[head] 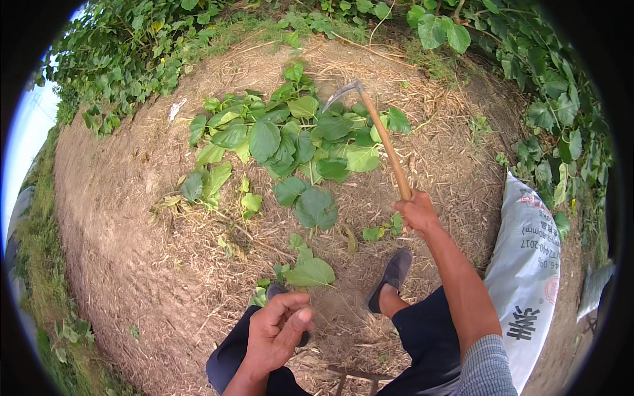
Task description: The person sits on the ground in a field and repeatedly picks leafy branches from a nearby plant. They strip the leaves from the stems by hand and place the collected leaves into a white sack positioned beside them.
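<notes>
My right hand (418, 213) grips the lower end of a wooden handle on a sickle (384, 128). Its curved metal blade points left, over the far side of a pile of cut leafy branches (292, 133). The broad green leaves lie on the straw-strewn soil ahead of me. My left hand (280, 326) hovers above my left knee with loosely curled fingers, the thumb a little apart and nothing visible in it. Just beyond it lies a loose leafy sprig (309, 272), close to my left shoe.
A white woven sack (525, 277) bearing printed writing stands at my right. Beneath me, part of a low stool (359, 373) shows between my legs. Leafy bushes (143, 49) border the far side and right. Wilted leaves (210, 185) lie left of the pile.
</notes>
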A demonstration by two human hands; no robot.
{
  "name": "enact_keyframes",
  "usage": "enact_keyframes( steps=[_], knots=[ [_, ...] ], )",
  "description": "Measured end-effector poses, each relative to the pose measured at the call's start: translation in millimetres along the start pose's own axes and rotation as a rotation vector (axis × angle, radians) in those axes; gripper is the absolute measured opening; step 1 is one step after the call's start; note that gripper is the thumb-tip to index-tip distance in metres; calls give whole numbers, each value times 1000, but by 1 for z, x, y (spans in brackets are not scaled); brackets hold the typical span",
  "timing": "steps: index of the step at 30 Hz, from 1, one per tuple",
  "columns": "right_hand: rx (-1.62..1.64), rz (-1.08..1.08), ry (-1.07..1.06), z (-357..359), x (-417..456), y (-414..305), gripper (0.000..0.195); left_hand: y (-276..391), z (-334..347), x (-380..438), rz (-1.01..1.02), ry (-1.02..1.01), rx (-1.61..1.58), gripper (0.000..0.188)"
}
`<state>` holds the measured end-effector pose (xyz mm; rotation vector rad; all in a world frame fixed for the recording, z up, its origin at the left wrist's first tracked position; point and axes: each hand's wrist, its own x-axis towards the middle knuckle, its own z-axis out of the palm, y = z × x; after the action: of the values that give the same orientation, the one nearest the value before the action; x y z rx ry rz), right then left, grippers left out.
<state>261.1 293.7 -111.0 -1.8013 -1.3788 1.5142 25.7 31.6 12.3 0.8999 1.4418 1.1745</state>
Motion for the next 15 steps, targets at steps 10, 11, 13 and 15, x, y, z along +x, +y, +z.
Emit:
enact_keyframes(
  steps=[10, 11, 13, 15],
  knots=[
    [179, 226, -223, 110, 22, -11, 19, 12, -16, -5, -120, -50, -147, 27],
    [234, 242, -249, 100, 17, -7, 19, 13, -17, -6, -117, -49, -136, 28],
    [343, 251, -282, 80, 5, 1, 19, 16, -19, -7, -112, -56, -105, 28],
    [441, 268, -287, 64, -17, 13, 20, 17, -18, -8, -100, -61, -104, 28]
  ],
)
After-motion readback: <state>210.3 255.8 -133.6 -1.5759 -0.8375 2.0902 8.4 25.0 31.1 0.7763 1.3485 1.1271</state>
